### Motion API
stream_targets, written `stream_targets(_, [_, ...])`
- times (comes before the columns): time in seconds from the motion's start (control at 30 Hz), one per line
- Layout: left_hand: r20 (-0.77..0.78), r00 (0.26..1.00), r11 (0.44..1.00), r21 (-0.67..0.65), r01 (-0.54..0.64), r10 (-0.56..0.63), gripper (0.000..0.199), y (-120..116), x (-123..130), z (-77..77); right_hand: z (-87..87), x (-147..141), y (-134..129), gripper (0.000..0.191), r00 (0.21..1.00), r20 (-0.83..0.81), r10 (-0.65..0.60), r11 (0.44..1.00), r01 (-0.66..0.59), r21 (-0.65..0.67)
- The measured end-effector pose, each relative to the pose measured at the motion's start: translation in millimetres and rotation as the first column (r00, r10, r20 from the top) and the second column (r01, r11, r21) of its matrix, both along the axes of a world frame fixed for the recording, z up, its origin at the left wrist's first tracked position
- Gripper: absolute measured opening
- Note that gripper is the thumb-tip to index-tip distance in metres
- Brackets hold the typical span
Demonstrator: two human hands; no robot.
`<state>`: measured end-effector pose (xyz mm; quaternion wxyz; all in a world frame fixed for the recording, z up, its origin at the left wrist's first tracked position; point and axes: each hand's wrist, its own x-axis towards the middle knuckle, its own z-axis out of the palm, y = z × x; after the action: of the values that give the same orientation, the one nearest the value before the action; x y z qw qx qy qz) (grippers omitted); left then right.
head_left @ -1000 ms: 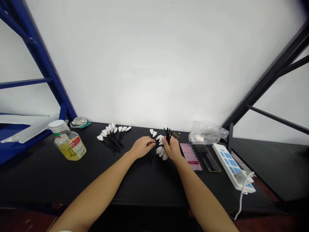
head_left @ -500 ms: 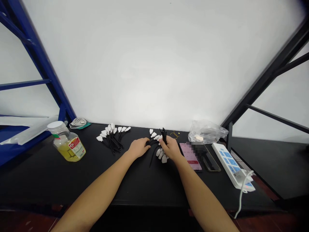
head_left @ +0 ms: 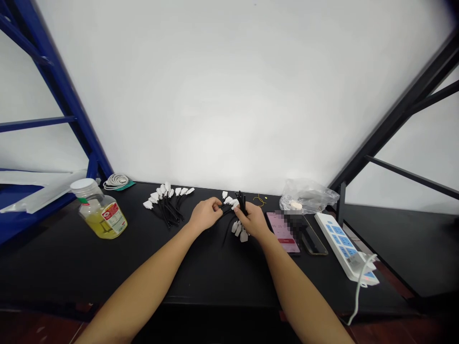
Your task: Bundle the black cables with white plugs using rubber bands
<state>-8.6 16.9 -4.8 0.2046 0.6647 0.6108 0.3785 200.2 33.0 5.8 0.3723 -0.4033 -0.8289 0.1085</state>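
My right hand [head_left: 253,220] is closed round a bundle of black cables [head_left: 241,200], whose stems point up; several white tags [head_left: 239,230] hang below its fingers. To the left, my left hand [head_left: 206,214] has its thumb and fingers pinched at black cables with white ends [head_left: 228,200] lying between the hands; exactly what sits in its fingertips is too small to tell. Another group of white-ended black cables [head_left: 165,203] lies fanned out on the black table [head_left: 201,277], left of my left hand.
A jar of yellow liquid [head_left: 103,215] and a coiled white cable [head_left: 116,181] stand at the left. Right of my right hand are a lit phone [head_left: 281,231], a dark phone [head_left: 315,236], a plastic bag [head_left: 310,193] and a power strip [head_left: 340,243]. A wall rises behind.
My left hand has shifted slightly up and its fingers have changed their hold on the cables. My right hand has barely moved and still holds the bundle.
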Motion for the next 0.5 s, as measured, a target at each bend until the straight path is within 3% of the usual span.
stream_targets(0.1, [0.360,0.926,0.984,-0.092,0.153,-0.110,0.007,-2,8,3.6,1.2,-2,-2,0.014,0.998,0.012,0.069,0.998,-0.069,-0.009])
stream_targets(0.17, [0.534,0.832,0.961,-0.119,0.250,-0.150,0.012,-4,13,6.4,1.8,-3,-3,0.015,0.994,0.067,0.083,0.997,-0.082,-0.015])
stream_targets(0.37, [0.725,0.651,0.924,-0.052,0.380,-0.227,0.033,-7,18,9.7,-1.0,-4,-2,0.017,0.976,0.206,0.073,0.997,-0.076,0.005])
stream_targets(0.43, [0.718,0.650,0.931,-0.009,0.365,-0.248,0.036,-6,17,8.1,-3.4,-5,-2,0.021,0.984,0.172,0.036,0.999,-0.042,0.033])
stream_targets(0.5, [0.614,0.749,0.955,0.029,0.294,-0.249,0.036,-5,15,5.4,-5.8,-6,-2,0.024,0.994,0.110,-0.015,0.999,0.010,0.048])
